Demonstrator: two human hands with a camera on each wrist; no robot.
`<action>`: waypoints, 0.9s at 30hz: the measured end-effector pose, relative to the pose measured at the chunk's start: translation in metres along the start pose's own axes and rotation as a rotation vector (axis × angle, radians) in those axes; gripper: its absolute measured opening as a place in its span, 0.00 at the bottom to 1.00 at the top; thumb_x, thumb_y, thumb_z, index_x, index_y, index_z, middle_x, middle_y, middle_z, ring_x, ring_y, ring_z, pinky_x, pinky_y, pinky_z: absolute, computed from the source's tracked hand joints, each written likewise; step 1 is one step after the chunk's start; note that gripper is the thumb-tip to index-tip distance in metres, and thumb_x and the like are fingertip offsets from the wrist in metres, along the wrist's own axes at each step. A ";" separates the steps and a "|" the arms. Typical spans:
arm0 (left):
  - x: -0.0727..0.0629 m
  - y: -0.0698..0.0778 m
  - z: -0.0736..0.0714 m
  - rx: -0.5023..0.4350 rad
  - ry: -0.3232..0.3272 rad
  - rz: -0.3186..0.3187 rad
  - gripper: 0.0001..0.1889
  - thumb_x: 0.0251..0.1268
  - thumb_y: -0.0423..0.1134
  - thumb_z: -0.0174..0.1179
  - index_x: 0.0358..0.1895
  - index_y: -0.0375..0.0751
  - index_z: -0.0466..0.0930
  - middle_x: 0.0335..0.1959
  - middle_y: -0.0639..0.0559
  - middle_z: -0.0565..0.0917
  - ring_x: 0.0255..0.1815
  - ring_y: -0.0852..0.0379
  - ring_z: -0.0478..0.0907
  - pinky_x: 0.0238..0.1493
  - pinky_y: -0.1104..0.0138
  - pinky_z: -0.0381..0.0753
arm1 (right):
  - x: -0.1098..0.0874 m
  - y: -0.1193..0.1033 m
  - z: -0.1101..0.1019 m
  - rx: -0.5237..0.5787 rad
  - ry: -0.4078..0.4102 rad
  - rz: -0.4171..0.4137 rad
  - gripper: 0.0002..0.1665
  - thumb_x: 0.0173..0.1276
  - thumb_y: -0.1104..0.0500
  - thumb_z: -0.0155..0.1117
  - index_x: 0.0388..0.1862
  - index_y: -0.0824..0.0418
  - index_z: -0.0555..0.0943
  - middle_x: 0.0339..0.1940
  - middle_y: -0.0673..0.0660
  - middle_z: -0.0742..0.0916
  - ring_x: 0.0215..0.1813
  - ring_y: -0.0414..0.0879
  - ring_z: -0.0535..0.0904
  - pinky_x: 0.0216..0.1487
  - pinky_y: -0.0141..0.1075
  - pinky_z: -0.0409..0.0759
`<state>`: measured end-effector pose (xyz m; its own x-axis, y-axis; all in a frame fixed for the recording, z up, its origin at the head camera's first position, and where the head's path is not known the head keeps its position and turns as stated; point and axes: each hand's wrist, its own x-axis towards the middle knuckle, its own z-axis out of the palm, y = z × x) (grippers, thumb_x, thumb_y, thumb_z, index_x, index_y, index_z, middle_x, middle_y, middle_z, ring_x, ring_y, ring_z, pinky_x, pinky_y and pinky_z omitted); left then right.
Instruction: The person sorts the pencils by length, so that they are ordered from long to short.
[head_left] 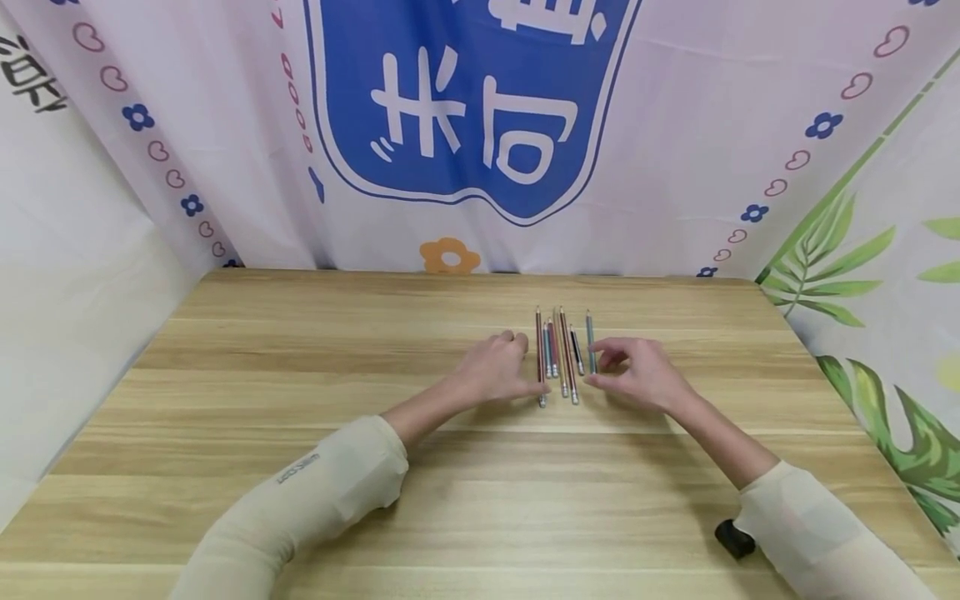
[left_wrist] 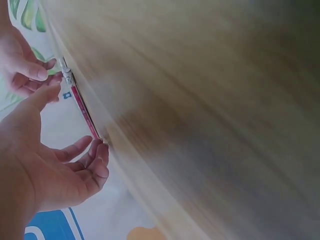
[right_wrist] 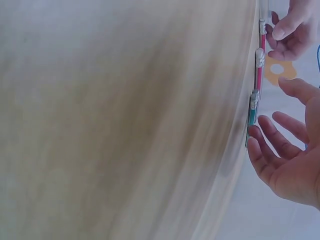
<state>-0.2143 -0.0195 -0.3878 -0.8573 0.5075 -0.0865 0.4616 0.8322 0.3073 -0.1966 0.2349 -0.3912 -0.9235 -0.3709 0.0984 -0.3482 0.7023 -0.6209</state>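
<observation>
Several pencils lie side by side on the wooden table, their white eraser ends toward me. My left hand (head_left: 495, 371) is at the left of the row, thumb stretched out by the eraser end of the dark red leftmost pencil (head_left: 538, 354). Its other fingers curl loosely near that pencil's side. On the right, my right hand (head_left: 641, 371) has thumb and fingers spread apart beside a teal pencil (head_left: 590, 333), which lies slightly separated from the others. A short dark pencil (head_left: 576, 348) is its nearest neighbour. The right wrist view shows a green pencil (right_wrist: 252, 114) close to the fingertips.
The wooden table (head_left: 300, 333) spreads out around both hands. A printed curtain (head_left: 690, 150) hangs along its far edge. Beside the right sleeve is a small black object (head_left: 735, 539).
</observation>
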 end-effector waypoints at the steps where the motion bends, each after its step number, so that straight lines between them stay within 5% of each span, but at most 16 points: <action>1: 0.001 0.001 0.001 -0.007 -0.004 -0.005 0.41 0.63 0.65 0.67 0.62 0.29 0.77 0.54 0.37 0.83 0.45 0.48 0.81 0.42 0.64 0.88 | 0.000 0.000 0.001 0.004 -0.004 -0.001 0.28 0.63 0.59 0.79 0.57 0.74 0.83 0.35 0.57 0.89 0.40 0.51 0.86 0.47 0.46 0.89; 7: 0.002 0.006 0.004 -0.044 -0.029 -0.036 0.38 0.63 0.63 0.69 0.59 0.29 0.78 0.47 0.40 0.83 0.35 0.54 0.78 0.31 0.69 0.84 | 0.002 -0.004 0.005 0.027 -0.033 0.021 0.25 0.64 0.60 0.78 0.55 0.73 0.84 0.31 0.54 0.88 0.34 0.45 0.83 0.37 0.31 0.86; 18: 0.001 0.004 0.002 -0.075 -0.011 -0.071 0.31 0.66 0.49 0.72 0.59 0.25 0.76 0.47 0.38 0.81 0.28 0.55 0.76 0.24 0.73 0.82 | 0.000 -0.011 0.010 0.056 -0.061 0.017 0.22 0.65 0.60 0.77 0.52 0.73 0.84 0.26 0.52 0.85 0.29 0.42 0.79 0.32 0.29 0.81; 27: 0.004 -0.008 -0.006 -0.172 0.026 -0.102 0.12 0.62 0.29 0.68 0.45 0.29 0.78 0.39 0.41 0.80 0.30 0.51 0.77 0.27 0.69 0.83 | 0.000 -0.012 0.010 0.093 -0.087 0.035 0.22 0.65 0.61 0.76 0.53 0.73 0.83 0.26 0.53 0.85 0.28 0.43 0.78 0.28 0.29 0.78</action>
<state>-0.2231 -0.0255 -0.3854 -0.9044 0.4144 -0.1013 0.3282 0.8275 0.4555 -0.1904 0.2204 -0.3919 -0.9158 -0.4014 0.0102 -0.2959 0.6575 -0.6929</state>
